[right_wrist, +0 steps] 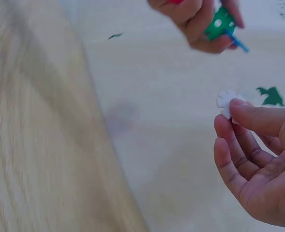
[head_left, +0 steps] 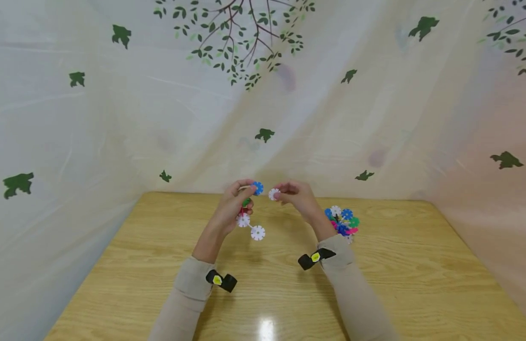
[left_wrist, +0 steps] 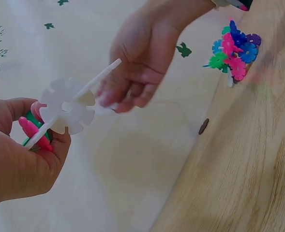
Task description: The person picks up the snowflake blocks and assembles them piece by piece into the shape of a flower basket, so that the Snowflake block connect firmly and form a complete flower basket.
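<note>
My left hand point(head_left: 228, 208) grips a joined chain of notched plastic discs above the table. At its top a blue disc point(head_left: 257, 188) sits by the thumb. Below come a green disc point(right_wrist: 214, 32), a pink disc point(left_wrist: 30, 129) and two white ones, the lowest white disc point(head_left: 258, 233) hanging free. A short gap to the right, my right hand point(head_left: 301, 200) pinches a single white disc point(right_wrist: 224, 100) between thumb and fingers. This disc is apart from the blue one. In the left wrist view it is blurred and mostly hidden behind the fingers.
A heap of colourful discs point(head_left: 342, 229) lies on the wooden table point(head_left: 416, 265), right of my right forearm. Behind the table's far edge hangs a pale curtain point(head_left: 194, 123) printed with leaves. A small dark spot point(left_wrist: 203, 126) shows near the table edge.
</note>
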`<state>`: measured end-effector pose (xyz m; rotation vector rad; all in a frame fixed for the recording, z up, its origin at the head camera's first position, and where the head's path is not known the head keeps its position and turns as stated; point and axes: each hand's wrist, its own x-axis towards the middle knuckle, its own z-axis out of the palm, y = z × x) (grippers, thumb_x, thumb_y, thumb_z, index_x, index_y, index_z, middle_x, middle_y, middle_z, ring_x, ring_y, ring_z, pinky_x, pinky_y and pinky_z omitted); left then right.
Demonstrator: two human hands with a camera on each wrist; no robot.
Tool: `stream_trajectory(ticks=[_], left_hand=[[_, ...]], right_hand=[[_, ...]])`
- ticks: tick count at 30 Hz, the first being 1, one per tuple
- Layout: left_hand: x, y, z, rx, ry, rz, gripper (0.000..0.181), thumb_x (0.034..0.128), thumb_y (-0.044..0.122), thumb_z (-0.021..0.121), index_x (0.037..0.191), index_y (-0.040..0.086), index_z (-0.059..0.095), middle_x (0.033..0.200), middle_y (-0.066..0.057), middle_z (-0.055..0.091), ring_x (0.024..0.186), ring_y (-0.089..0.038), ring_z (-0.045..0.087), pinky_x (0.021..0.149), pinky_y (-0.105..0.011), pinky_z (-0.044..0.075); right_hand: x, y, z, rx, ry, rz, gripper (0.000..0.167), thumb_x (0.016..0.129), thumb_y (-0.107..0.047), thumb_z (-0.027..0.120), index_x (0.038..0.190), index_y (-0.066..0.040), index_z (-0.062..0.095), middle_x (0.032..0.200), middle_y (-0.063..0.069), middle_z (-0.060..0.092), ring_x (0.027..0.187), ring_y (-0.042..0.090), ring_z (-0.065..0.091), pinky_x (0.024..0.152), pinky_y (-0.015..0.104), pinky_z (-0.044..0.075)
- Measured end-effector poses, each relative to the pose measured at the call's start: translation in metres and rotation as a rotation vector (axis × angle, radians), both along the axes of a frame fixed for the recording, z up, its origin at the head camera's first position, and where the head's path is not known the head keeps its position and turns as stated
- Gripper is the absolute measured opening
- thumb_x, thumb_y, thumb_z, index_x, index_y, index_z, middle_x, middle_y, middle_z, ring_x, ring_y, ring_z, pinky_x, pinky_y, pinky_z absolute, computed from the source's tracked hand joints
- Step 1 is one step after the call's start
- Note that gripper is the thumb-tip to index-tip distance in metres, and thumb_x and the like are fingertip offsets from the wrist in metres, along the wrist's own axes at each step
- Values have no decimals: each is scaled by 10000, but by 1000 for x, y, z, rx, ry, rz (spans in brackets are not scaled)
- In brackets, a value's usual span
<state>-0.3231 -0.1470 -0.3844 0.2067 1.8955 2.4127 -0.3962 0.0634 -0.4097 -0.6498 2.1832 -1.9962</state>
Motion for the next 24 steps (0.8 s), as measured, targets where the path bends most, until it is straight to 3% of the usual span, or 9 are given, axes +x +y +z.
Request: stream_trajectory(ticks=[6,10,17,24], left_hand=[[0,2,-4,-13,21,-6,287,1048,185,547,1302,61,500,837,64,557,569,-16,482,529,-144,450],[1,3,-3,-12,-12,-18,289,1054,180,539,1308,51,487,887,49,552,576,-22,474,530,-149,443],[2,6,-1,11,-48,-25,241,1069,185,530,1279,76,485,890,50,569,580,-43,471,533,-161,442],[2,12,-2,23,-34,28,177,1059,162,550,1216,80,537,879,56,581,605,-35,464,539,-155,437]], right_hand=[[15,-3,10,-74,103,-13,207,930,-75,739,1063,68,668,893,-30,714,820,162,686,739,263,590],[21,-4,13,-63,206,-31,172,931,-92,744,1021,46,694,898,-19,714,826,212,687,741,264,596],[27,-8,15,-60,292,-80,134,917,-80,755,964,44,736,914,105,733,811,97,700,769,243,603],[30,-15,14,-103,362,-175,81,864,27,773,904,91,745,878,260,711,737,32,688,686,189,581]])
